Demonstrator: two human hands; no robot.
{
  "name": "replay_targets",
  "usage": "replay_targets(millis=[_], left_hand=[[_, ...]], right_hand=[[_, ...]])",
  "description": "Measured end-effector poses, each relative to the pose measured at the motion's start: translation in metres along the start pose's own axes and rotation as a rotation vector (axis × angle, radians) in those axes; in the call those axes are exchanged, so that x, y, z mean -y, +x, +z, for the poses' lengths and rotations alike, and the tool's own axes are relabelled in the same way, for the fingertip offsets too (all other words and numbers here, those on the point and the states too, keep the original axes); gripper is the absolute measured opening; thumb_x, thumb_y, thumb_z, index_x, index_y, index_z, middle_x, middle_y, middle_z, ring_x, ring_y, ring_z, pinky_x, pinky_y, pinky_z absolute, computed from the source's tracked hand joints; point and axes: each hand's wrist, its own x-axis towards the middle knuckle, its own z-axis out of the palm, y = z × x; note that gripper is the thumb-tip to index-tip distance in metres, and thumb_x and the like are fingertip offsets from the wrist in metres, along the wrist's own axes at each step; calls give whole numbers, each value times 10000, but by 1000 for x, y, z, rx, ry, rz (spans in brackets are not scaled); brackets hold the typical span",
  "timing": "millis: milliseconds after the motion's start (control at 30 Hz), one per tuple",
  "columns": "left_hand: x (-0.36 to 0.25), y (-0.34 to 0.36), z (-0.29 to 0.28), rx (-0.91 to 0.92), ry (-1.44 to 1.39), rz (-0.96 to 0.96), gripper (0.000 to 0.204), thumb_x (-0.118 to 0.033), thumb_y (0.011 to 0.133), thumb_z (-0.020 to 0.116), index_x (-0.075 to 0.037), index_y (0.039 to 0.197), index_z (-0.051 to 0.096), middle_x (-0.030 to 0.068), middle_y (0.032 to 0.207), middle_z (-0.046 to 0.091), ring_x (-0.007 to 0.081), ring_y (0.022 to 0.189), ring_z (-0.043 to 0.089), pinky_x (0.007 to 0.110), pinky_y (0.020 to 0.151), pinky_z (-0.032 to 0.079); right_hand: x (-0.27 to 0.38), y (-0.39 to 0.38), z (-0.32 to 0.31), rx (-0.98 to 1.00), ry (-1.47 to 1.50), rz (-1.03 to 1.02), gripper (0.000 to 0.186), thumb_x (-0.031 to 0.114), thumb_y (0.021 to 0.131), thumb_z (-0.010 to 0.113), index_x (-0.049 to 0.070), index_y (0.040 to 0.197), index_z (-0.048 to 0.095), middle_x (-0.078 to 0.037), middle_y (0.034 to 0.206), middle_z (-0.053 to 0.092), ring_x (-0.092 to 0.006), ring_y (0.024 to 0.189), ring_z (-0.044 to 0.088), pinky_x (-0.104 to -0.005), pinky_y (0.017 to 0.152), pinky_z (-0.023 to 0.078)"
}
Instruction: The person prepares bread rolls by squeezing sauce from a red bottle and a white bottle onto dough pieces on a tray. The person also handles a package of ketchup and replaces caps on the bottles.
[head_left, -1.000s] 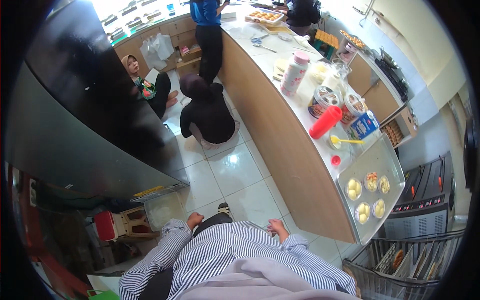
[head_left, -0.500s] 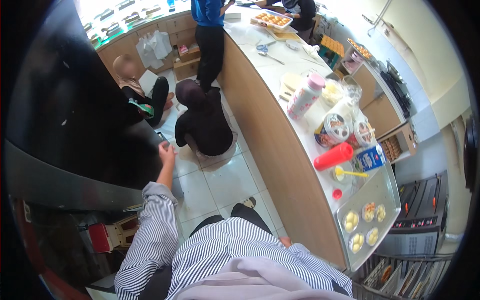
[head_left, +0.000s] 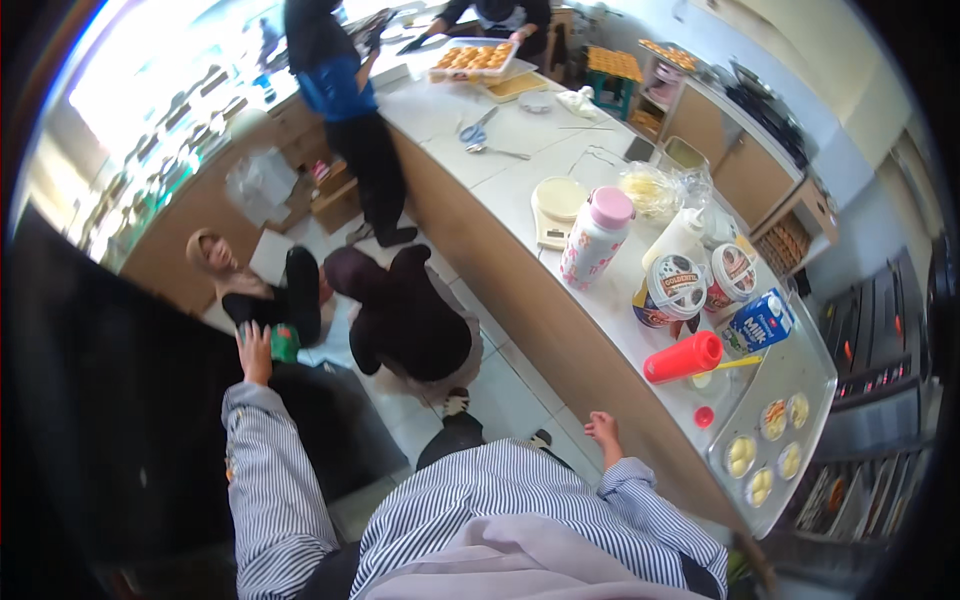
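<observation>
Left hand (head_left: 256,355) fingers spread, at dark cabinet (head_left: 150,385) on left; contact unclear. Right hand (head_left: 602,428) half-open near bench (head_left: 490,187) side. Floor (head_left: 512,392) strip between; crouching person (head_left: 420,325) narrows it.

Through my remote feed, I see a long-sleeved fabric shirt (head_left: 470,485) in narrow dark-and-white stripes, its sleeves (head_left: 275,490) ending in loose cuffs just behind the left hand (head_left: 255,348) and right hand (head_left: 603,430). Farther back drapes a smooth lavender-grey cloth scarf (head_left: 530,560). Black trousers (head_left: 450,438) and dark-and-pale footwear (head_left: 456,402) show between the hands.
</observation>
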Motion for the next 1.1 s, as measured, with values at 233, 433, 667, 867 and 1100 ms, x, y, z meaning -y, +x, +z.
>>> replay_targets(millis=[233,433,667,867,1100], left_hand=[[39,57,56,164,-289,20,118,-118,733,559,-73,681,655,108,683,633,243,726,634,369,636,506],[48,128,-15,535,-121,649,133,-163,719,602,-80,797,671,124,788,648,274,839,630,396,716,511],[61,170,26,522,-392,489,266,-251,711,656,-38,871,663,172,832,638,306,817,622,391,719,491],[-13,131,-171,431,-574,663,270,-268,742,640,-12,826,646,221,744,593,375,737,580,438,665,454],[-61,98,-373,364,-734,932,193,-208,764,613,-28,828,645,217,654,558,365,664,560,399,594,450]], right_hand=[[-6,-20,66,-19,27,268,288,289,851,506,95,1059,548,-99,773,649,-192,607,637,-322,498,460],[-22,-36,141,-84,109,292,269,255,833,548,71,1026,581,-94,715,642,-160,565,601,-335,495,458],[28,3,169,365,-186,87,462,385,804,587,115,1175,533,-65,1006,628,-190,845,597,-343,690,469],[207,-25,196,754,-260,-547,903,394,679,739,114,1383,248,-108,1354,380,-264,1239,373,-384,1029,288],[330,-133,169,748,-34,-1211,1022,291,522,847,68,1350,291,-121,1341,387,-254,1248,360,-342,1043,277]])
